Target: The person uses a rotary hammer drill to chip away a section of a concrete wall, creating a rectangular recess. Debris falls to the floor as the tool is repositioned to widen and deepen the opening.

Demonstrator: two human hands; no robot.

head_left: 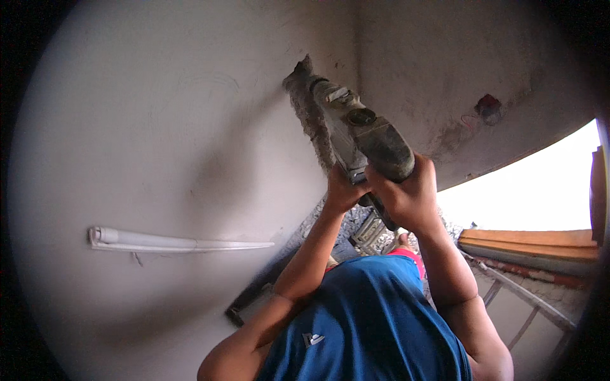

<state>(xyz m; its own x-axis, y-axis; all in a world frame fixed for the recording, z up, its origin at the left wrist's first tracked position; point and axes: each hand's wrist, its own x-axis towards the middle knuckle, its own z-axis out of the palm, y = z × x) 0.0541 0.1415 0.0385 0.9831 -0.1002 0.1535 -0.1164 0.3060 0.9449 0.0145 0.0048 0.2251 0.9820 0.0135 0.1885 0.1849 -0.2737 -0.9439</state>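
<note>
Plaster wall (159,159), with a rough groove (309,111) cut near the corner.
We hold the hammer drill (359,130) tip-first in that groove: left hand (343,190) wrapped tight under the body, right hand (406,197) closed on the rear handle. We judge it best to keep the tool in line with the channel and press steadily.

**Dim room, blown-out window**

Daylight pours in from the opening (540,190) at right, totally overexposed. The wall (159,159) sits in soft, murky shadow. Heavy fisheye bending, black vignette around the rim, slightly soft focus overall.
</note>
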